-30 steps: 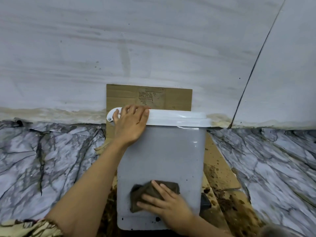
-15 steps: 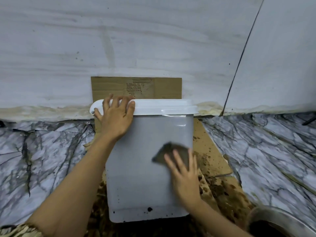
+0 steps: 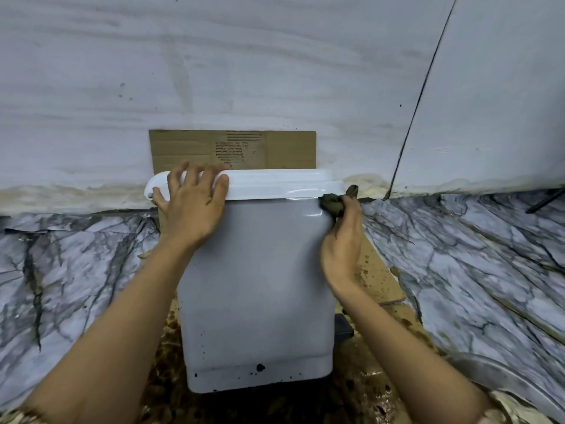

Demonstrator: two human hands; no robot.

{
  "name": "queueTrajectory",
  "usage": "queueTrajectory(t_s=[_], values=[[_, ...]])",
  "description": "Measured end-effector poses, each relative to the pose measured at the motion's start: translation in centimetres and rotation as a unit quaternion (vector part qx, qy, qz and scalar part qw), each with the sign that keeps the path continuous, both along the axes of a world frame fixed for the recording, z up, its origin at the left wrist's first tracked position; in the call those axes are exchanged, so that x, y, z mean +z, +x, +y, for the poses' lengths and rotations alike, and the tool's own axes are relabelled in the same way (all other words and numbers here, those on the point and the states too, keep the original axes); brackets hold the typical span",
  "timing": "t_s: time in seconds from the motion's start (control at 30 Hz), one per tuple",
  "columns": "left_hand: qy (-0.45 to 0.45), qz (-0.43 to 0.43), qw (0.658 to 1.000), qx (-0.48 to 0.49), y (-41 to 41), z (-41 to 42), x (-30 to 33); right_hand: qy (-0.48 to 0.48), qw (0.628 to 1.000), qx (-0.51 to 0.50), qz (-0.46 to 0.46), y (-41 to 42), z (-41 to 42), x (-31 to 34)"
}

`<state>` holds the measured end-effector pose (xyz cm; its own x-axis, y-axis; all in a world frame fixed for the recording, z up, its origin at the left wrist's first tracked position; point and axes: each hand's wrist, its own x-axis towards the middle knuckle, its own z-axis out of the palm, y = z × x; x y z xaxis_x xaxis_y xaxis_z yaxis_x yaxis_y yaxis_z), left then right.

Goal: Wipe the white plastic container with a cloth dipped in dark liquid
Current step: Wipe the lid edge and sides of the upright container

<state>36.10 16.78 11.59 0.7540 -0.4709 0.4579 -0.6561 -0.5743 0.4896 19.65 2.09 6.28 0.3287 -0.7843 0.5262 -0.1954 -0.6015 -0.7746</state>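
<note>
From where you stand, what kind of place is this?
Probably a home floor corner turned into a messy work spot. Marble-patterned flooring meets a pale wall, stained cardboard lies under the container, and a metal bowl sits at the right.

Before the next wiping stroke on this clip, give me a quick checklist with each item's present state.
1. Container steadied: ok. The left hand lies over the lid at its left end, fingers on top.
2. Cloth in hand: ok. The right hand holds the dark cloth.
3. Cloth on the surface: ok. It touches the white container at its upper right corner, just under the lid.
4. Front face wiped: not ok. Dark specks show near the bottom edge.
5. Floor protected: ok. Stained cardboard lies under the container.
6. Liquid for re-dipping: cannot tell. Only the rim of a metal bowl shows at the lower right.
</note>
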Motion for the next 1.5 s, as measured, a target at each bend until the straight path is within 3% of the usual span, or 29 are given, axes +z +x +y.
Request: queueTrajectory(t_s=[0.07, 0.17, 0.27, 0.37, 0.4, 0.43, 0.53, 0.57, 0.63, 0.7, 0.73, 0.8, 0.87, 0.97, 1.03, 1.2, 1.3, 1.37, 1.4, 1.5], values=[[-0.001, -0.001, 1.0, 0.008, -0.1, 0.0, 0.0, -0.017, 0.998, -0.044, 0.05, 0.2, 1.6, -1.6], [-0.002, 0.003, 1.0, 0.005, -0.2, -0.3, 0.2, -0.222, 0.954, -0.003, 0.201, -2.0, 5.2, -7.7], [0.001, 0.01, 1.0, -0.006, -0.1, 0.0, 0.2, -0.433, 0.821, 0.128, 0.35, -5.6, 6.8, -14.1], [0.003, 0.008, 1.0, -0.012, -0.1, 0.6, 0.2, -0.596, 0.663, 0.251, 0.376, -7.4, 6.0, -15.4], [0.007, 0.01, 1.0, -0.013, -0.2, 0.7, 0.3, -0.618, 0.647, 0.252, 0.37, -7.0, 5.1, -14.5], [0.011, 0.015, 1.0, -0.013, -0.2, 0.6, 0.4, -0.61, 0.676, 0.221, 0.35, -6.2, 4.4, -13.3], [0.013, 0.02, 1.0, -0.013, -0.3, 0.2, 0.6, -0.392, 0.884, 0.023, 0.253, -2.5, 3.3, -8.1], [0.011, 0.022, 1.0, -0.013, -0.3, 0.0, 0.6, -0.317, 0.922, -0.027, 0.222, -1.1, 3.4, -6.2], [0.01, 0.022, 1.0, -0.009, -0.1, -0.1, 0.4, -0.232, 0.953, -0.067, 0.183, 1.1, 4.4, -4.1], [0.008, 0.02, 1.0, -0.007, 0.1, -0.1, 0.4, -0.283, 0.939, -0.024, 0.195, 1.8, 6.2, -5.7], [0.004, 0.021, 1.0, -0.009, 0.1, -0.1, 0.4, -0.347, 0.911, 0.034, 0.221, 1.3, 7.4, -8.0], [-0.008, 0.02, 1.0, -0.014, 0.1, -0.1, 0.4, -0.463, 0.821, 0.171, 0.286, -1.7, 10.1, -13.6], [-0.014, 0.02, 1.0, -0.019, 0.0, 0.2, 0.3, -0.545, 0.73, 0.232, 0.342, -5.6, 10.4, -18.2], [-0.008, 0.019, 1.0, -0.023, 0.1, 0.5, 0.2, -0.594, 0.657, 0.248, 0.392, -8.6, 8.3, -19.3], [-0.003, 0.018, 1.0, -0.023, 0.0, 0.4, 0.2, -0.586, 0.678, 0.228, 0.381, -8.8, 6.7, -17.7], [-0.006, 0.011, 1.0, -0.012, 0.1, 0.1, 0.1, -0.355, 0.894, 0.029, 0.271, -3.7, 3.7, -7.6], [-0.005, 0.017, 1.0, -0.01, 0.2, -0.2, 0.2, -0.265, 0.944, -0.021, 0.194, 0.3, 4.3, -4.8], [-0.006, 0.013, 1.0, -0.01, 0.2, -0.2, 0.2, -0.331, 0.919, 0.048, 0.207, 0.4, 5.7, -7.3], [-0.009, 0.008, 1.0, -0.012, 0.3, -0.1, 0.2, -0.391, 0.882, 0.118, 0.234, -0.6, 6.7, -9.7], [-0.015, 0.009, 1.0, -0.016, 0.2, 0.2, 0.0, -0.539, 0.715, 0.274, 0.351, -7.3, 7.3, -17.1]])
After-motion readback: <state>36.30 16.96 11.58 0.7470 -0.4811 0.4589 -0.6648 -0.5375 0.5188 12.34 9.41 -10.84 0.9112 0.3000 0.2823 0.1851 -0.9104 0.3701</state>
